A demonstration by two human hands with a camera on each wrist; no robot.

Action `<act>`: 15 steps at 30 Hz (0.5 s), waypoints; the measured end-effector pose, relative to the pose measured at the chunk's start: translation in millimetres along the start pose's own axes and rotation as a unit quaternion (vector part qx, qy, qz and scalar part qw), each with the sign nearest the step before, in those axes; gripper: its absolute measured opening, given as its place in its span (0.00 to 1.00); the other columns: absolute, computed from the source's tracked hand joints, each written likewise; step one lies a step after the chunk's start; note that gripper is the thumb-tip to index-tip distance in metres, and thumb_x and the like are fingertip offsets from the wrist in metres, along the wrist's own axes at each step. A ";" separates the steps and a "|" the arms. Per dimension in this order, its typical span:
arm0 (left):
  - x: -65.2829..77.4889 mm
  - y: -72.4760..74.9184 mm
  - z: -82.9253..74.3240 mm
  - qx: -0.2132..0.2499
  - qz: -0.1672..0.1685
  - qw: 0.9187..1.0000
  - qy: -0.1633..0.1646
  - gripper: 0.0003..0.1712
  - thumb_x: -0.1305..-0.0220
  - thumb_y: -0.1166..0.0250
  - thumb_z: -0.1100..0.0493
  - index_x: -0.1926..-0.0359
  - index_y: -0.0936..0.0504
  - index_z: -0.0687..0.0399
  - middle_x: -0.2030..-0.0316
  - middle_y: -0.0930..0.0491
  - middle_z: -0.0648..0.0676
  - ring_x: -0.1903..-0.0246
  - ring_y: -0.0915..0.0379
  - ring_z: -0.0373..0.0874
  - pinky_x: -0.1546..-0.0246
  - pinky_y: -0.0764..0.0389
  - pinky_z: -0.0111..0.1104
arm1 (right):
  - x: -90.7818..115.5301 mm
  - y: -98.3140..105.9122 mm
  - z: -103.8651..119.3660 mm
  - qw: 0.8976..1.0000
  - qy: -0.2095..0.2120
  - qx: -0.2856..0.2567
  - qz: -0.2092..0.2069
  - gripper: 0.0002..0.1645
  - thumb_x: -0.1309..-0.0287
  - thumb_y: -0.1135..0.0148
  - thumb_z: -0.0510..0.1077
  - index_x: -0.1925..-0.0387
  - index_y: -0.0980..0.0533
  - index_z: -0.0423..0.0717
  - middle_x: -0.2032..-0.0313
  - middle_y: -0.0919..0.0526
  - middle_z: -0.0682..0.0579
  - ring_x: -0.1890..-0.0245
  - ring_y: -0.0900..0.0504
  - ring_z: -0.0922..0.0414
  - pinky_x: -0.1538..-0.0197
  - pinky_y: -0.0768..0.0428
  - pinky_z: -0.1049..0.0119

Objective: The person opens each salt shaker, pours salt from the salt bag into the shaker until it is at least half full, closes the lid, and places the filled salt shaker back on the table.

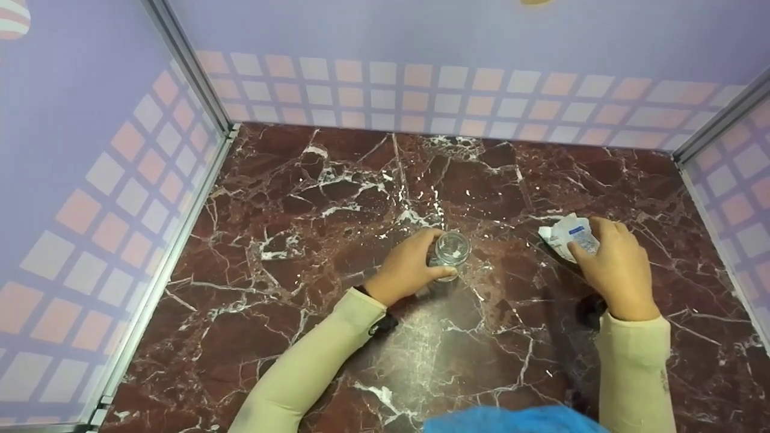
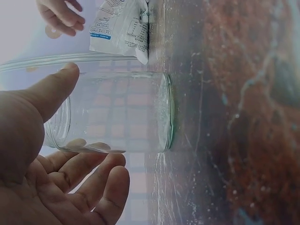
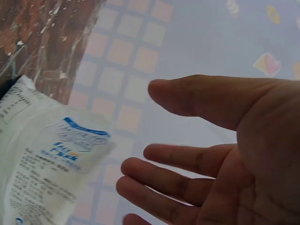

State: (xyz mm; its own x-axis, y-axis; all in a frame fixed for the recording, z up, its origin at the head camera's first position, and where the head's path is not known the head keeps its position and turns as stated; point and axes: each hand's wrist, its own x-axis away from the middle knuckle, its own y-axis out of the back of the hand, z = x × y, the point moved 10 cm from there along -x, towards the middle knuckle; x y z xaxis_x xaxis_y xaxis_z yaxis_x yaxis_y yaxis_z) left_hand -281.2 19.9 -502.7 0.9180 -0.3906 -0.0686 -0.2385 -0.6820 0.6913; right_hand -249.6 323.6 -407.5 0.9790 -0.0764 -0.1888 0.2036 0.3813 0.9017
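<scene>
An upright, lidless clear glass jar (image 1: 452,249) stands on the dark red marbled tabletop (image 1: 337,373). My left hand (image 1: 414,264) holds it from the left, thumb at the near side and fingers round the far side. In the left wrist view, fingertips show through the glass of the jar (image 2: 117,110). Over on the right, a white printed packet (image 1: 559,240) with a blue label rests on the tabletop. Beside that packet (image 3: 51,164) is my right hand (image 1: 616,264), its fingers spread and apart from it in the right wrist view (image 3: 225,159).
Small white specks (image 1: 436,201) are scattered on the tabletop beyond the jar. Purple panels with pink and white squares (image 1: 382,99) enclose the back and both sides. A metal edge strip (image 1: 162,264) runs along the left. Blue cloth (image 1: 511,421) shows at the near edge.
</scene>
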 end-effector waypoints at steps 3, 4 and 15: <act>0.0 0.9 -1.0 -0.003 0.001 1.000 0.000 0.44 0.45 0.22 0.41 0.31 0.28 0.50 0.40 0.21 0.49 0.45 0.22 0.44 0.40 0.21 0.38 | -4.2 -8.3 -10.5 1.000 -0.017 0.003 0.026 0.35 0.34 0.34 0.47 0.35 0.31 0.26 0.46 0.25 0.24 0.47 0.26 0.26 0.47 0.30 0.28; -0.2 1.1 -1.4 -0.004 0.002 1.000 0.000 0.44 0.45 0.22 0.41 0.31 0.28 0.50 0.40 0.21 0.50 0.45 0.22 0.44 0.40 0.21 0.39 | -5.6 -10.9 -14.0 0.999 -0.021 0.008 0.032 0.35 0.33 0.34 0.48 0.36 0.31 0.26 0.46 0.25 0.24 0.47 0.26 0.25 0.47 0.30 0.27; 0.8 0.9 -2.2 -0.005 0.004 1.000 -0.002 0.45 0.45 0.23 0.40 0.31 0.29 0.51 0.40 0.20 0.50 0.46 0.22 0.44 0.40 0.20 0.38 | -14.8 -19.0 -43.8 0.999 -0.034 0.027 0.023 0.11 0.30 0.38 0.43 0.65 0.18 0.39 0.72 0.18 0.38 0.78 0.27 0.45 0.78 0.34 0.53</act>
State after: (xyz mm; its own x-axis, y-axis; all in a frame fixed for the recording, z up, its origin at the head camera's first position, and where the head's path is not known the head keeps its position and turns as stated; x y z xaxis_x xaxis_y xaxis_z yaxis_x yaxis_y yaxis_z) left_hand -279.9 20.3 -500.5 0.9148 -0.3986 -0.0648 -0.2437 -0.6728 0.6985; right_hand -268.1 357.8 -438.9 0.9848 -0.1236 -0.1220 0.1572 0.3359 0.9287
